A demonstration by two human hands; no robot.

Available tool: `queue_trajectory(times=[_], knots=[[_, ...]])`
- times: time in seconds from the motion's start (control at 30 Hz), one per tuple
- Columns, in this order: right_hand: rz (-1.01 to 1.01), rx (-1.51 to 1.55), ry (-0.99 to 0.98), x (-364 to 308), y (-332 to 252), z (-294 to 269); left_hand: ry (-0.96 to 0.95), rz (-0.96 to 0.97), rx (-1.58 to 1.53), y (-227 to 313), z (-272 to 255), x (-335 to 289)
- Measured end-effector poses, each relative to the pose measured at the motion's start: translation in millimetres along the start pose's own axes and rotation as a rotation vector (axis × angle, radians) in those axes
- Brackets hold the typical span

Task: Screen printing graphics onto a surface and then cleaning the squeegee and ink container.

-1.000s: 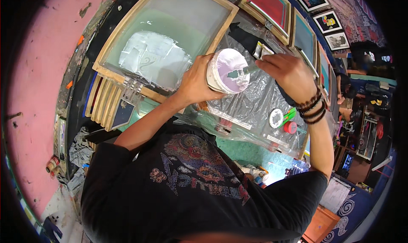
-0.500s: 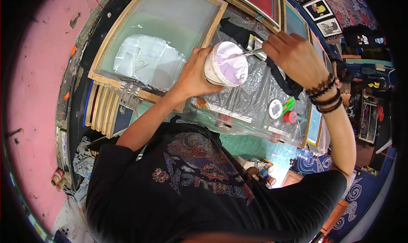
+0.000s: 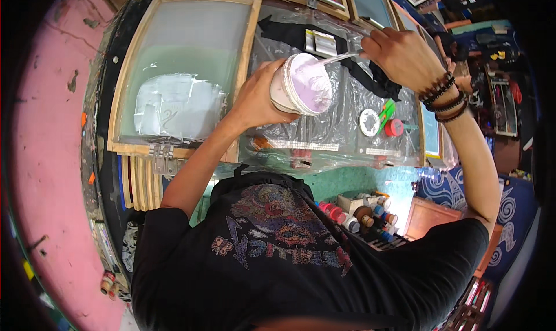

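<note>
My left hand (image 3: 258,96) is wrapped round a white plastic tub (image 3: 280,92), which tilts to the right over the table. Pale lilac paste (image 3: 314,91) fills much of it, with whiter smears round the inside. My right hand (image 3: 401,59), with beaded bracelets at the wrist, grips the end of a slim light-coloured stirrer (image 3: 340,58). The stirrer's lower end dips into the paste, so its tip is hidden. Left of the tub lies a wood-framed printing screen (image 3: 248,47), with a white patch of ink (image 3: 179,106) spread over its green mesh.
Clear plastic sheeting (image 3: 339,114) covers the table. On it lie a black cloth (image 3: 289,37), a silver packet (image 3: 320,43), a white round lid (image 3: 369,122), a green tool (image 3: 386,112) and a red-lidded jar (image 3: 394,128). More framed screens (image 3: 370,7) line the far side.
The whole view has turned and shifted, so the screen and table sit further left. Both hands keep their hold, and the stirrer stays in the tub.
</note>
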State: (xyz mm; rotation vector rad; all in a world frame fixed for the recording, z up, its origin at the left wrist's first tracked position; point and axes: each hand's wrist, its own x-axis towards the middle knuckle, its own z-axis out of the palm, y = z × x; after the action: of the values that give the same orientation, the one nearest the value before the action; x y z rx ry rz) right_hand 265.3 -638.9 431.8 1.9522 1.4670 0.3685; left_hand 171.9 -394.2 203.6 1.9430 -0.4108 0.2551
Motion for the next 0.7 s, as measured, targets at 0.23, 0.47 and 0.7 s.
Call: queue_trajectory(times=[0.23, 0.47, 0.7], knots=[[0.137, 0.088, -0.105, -38.4, 14.8, 17.7, 0.124, 0.160, -0.023, -7.0, 14.2, 23.4], [0.226, 0.119, -0.161, -45.2, 6.0, 6.3, 0.247, 0.330, 0.095, -14.2, 16.9, 34.7], [0.325, 0.207, -0.189, -49.4, -9.2, 5.4, 0.351, 0.542, 0.219, -14.3, 10.6, 47.4]])
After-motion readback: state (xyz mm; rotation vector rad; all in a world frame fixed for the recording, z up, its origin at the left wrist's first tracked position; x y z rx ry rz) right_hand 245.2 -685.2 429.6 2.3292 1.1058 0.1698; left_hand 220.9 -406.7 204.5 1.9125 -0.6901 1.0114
